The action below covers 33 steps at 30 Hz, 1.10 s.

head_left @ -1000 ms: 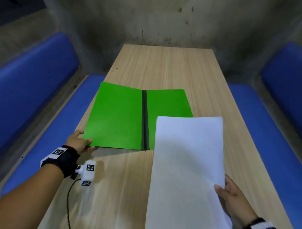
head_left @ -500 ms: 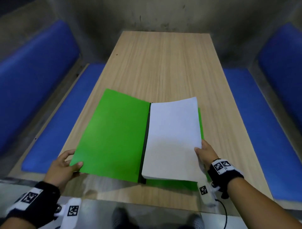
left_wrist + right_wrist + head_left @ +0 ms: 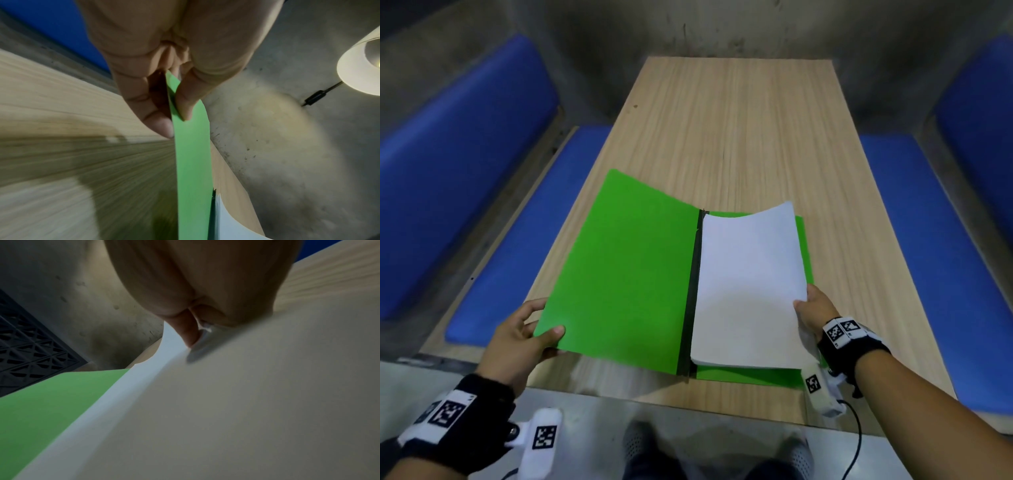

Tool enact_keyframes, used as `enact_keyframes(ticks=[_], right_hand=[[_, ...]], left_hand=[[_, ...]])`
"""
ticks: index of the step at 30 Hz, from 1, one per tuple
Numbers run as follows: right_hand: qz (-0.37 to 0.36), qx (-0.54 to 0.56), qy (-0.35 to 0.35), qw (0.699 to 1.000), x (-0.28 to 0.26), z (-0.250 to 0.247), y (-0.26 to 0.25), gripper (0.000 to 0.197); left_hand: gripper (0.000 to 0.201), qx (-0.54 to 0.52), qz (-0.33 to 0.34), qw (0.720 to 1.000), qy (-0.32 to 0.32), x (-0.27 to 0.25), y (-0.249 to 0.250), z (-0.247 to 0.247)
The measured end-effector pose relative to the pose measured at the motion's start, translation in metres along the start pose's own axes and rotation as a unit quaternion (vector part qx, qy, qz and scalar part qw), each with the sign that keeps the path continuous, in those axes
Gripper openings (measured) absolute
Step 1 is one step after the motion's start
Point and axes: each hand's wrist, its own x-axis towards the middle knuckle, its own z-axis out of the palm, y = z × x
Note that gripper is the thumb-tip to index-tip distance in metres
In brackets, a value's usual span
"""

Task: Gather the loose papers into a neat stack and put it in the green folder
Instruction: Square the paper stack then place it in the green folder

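Note:
The green folder [image 3: 619,274] lies open on the wooden table [image 3: 732,130], its black spine [image 3: 693,291] running down the middle. A white paper stack [image 3: 748,291] lies on the folder's right half, its far end curled upward. My right hand [image 3: 813,308] pinches the stack's right edge, thumb on top. My left hand [image 3: 524,335] pinches the near left corner of the left flap and holds it raised off the table. In the left wrist view the thumb and fingers [image 3: 160,116] clamp the green flap [image 3: 191,162]. In the right wrist view the paper stack [image 3: 246,402] fills the frame.
Blue padded benches [image 3: 517,233] [image 3: 941,260] run along both long sides of the table. A stained concrete wall [image 3: 688,27] closes the far end. A lamp [image 3: 362,65] hangs overhead in the left wrist view. My shoes [image 3: 643,445] show below the table's near edge.
My right hand carried the paper stack from the near right of the table onto the folder's right half. My left hand has lifted the left flap's corner. The head view shifted back.

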Motion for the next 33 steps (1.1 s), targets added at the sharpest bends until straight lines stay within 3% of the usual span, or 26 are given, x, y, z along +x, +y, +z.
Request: enact_keyframes(ticks=[6, 9, 12, 14, 16, 18, 22, 26, 28, 31, 33], right_hand=[[0.022, -0.057, -0.001, 0.998, -0.006, -0.009, -0.008, 0.023], [0.03, -0.067, -0.002, 0.997, -0.005, -0.017, -0.008, 0.03], [0.03, -0.048, 0.002, 0.998, 0.0, -0.026, -0.001, 0.037], [0.03, -0.024, -0.012, 0.999, 0.002, -0.032, 0.008, 0.024], [0.048, 0.02, -0.031, 0.998, 0.001, -0.037, 0.01, 0.025], [0.064, 0.065, -0.047, 0.995, -0.005, -0.042, 0.004, 0.03], [0.072, 0.102, -0.076, 0.989, -0.01, -0.054, -0.001, 0.05], [0.059, 0.105, -0.082, 0.989, -0.011, -0.058, 0.005, 0.058], [0.044, 0.098, -0.088, 0.99, -0.012, -0.058, 0.006, 0.055], [0.012, 0.034, -0.119, 0.992, -0.013, -0.058, 0.006, 0.048], [-0.023, -0.1, -0.133, 0.986, -0.015, -0.054, 0.007, 0.063]], left_hand=[[0.037, 0.01, 0.058, 0.998, -0.038, -0.011, 0.03, 0.012], [0.018, -0.002, 0.11, 0.991, -0.074, -0.025, 0.053, 0.029], [0.061, -0.001, 0.125, 0.981, -0.151, -0.038, 0.071, 0.053], [0.066, -0.011, 0.117, 0.972, -0.202, -0.042, 0.077, 0.076], [0.063, -0.008, 0.108, 0.967, -0.231, -0.042, 0.08, 0.102], [0.06, 0.03, 0.107, 0.957, -0.267, -0.037, 0.077, 0.126], [0.035, 0.156, 0.112, 0.931, -0.312, -0.02, 0.059, 0.171], [0.042, 0.302, 0.06, 0.871, -0.383, 0.0, 0.036, 0.204], [0.045, 0.356, 0.044, 0.85, -0.385, 0.003, 0.027, 0.217], [0.049, 0.411, 0.05, 0.829, -0.377, 0.004, 0.018, 0.228], [0.048, 0.404, 0.044, 0.833, -0.375, 0.005, 0.014, 0.23]])
